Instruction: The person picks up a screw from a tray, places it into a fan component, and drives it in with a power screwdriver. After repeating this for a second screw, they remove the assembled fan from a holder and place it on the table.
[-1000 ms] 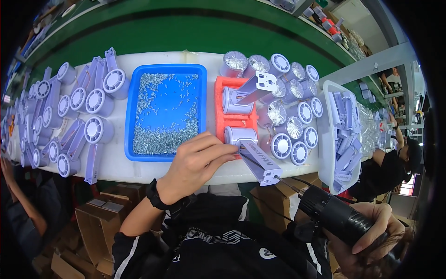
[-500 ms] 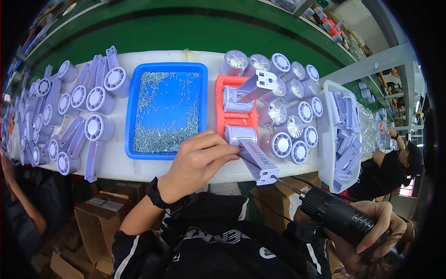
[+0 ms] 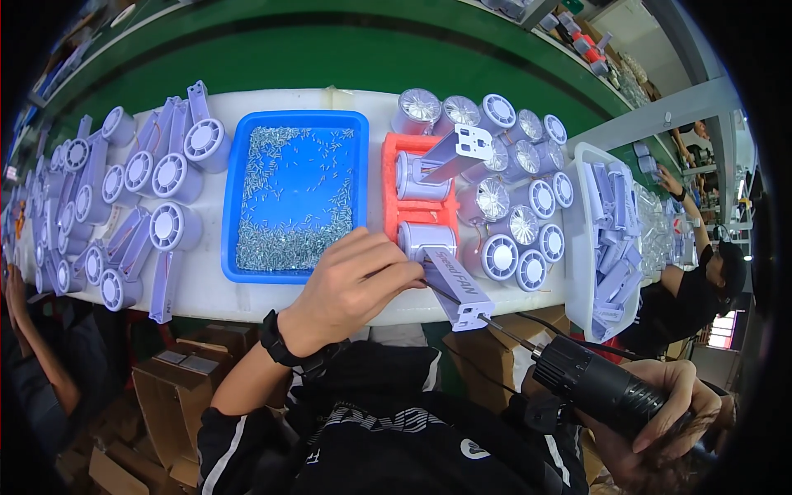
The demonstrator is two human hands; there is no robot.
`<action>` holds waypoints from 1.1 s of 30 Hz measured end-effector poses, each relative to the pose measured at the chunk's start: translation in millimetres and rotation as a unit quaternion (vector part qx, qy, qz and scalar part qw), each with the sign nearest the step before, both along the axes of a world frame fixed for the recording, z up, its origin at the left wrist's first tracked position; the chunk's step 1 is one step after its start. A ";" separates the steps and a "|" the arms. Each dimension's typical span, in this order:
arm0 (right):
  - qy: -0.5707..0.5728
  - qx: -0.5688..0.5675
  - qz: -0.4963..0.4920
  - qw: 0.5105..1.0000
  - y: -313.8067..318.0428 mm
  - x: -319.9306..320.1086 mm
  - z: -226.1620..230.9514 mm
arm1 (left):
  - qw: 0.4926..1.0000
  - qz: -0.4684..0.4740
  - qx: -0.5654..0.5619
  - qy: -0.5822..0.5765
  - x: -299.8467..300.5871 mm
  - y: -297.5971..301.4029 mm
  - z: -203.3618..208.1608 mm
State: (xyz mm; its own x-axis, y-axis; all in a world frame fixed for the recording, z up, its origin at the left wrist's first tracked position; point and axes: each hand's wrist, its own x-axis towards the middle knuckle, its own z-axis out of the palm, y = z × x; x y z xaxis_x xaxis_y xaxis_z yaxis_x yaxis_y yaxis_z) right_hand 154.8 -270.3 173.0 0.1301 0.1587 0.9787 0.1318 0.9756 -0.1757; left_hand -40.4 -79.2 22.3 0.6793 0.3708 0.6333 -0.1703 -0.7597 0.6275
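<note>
Across the white worktop (image 3: 206, 299), with a green surface (image 3: 289, 58) on the far side, works at a red foam cradle (image 3: 390, 190) set between a blue tray (image 3: 363, 190) of loose screws (image 3: 293, 247) to the left and a cluster of fan housings (image 3: 521, 227) to the right. Holds the black power driver (image 3: 598, 384) wrapped firmly in the right hand (image 3: 672, 404), near right. Aims its bit (image 3: 507, 332) at the near end of the lilac arm (image 3: 455, 285), extending from a round housing (image 3: 425, 238) in the cradle's near slot; cannot tell whether actually engaged. Narrows the left hand (image 3: 355, 280) to a pinch at that arm's left edge; cannot tell what else sits between the fingertips.

Compared with half a second ago, curls the left fingers more and shifts the pinch slightly nearer, while leaving the bit at the same end. Suggests steadying for fastening, probably unfinished. Leaves a second lilac arm (image 3: 454, 161) unmoved in the far slot. Also shows, far right, a co-worker's hand (image 3: 670, 180) now stretched farther out, seemingly without bearing on this work.
</note>
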 end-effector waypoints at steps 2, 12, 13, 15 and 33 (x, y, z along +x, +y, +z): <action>0.001 -0.002 -0.001 1.000 -2.4 -1.6 1.4 | 1.000 -0.010 0.005 -0.003 1.2 0.7 0.3; -0.019 -0.038 0.052 0.998 1.8 -3.4 2.4 | 1.000 0.016 -0.010 0.004 -2.0 3.2 -6.5; -0.024 -0.044 0.062 0.997 1.8 -3.5 2.7 | 1.000 0.015 -0.010 0.010 -2.4 2.9 -6.5; -0.030 -0.055 0.079 0.995 3.6 -4.7 2.0 | 1.000 0.014 -0.011 0.015 -3.4 2.4 -7.1; -0.137 -0.131 0.297 0.936 43.5 1.7 34.4 | 0.998 0.021 -0.008 0.052 -3.6 2.9 -5.2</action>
